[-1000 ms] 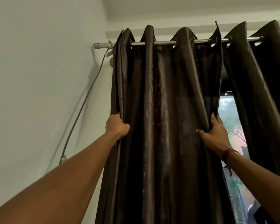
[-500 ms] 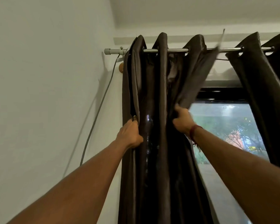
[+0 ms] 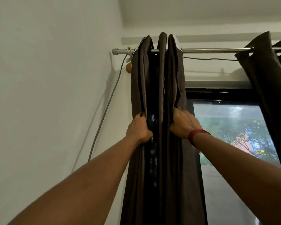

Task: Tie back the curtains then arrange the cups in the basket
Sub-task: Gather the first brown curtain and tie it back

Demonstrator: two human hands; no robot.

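A person's left hand and right hand each clamp curled fingers on the folds of a dark brown curtain, bunched at the left end of a metal rod beside a white wall. A second curtain panel hangs at the right, with the window exposed between them.

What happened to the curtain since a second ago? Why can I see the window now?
The right hand pulled the loose edge of the curtain left along the rod, toward the left hand. The curtain went from spread wide to bunched in tight folds by the wall, so much more of the window shows. Both hands kept their grip on it, and the other curtain stayed hanging on the right.
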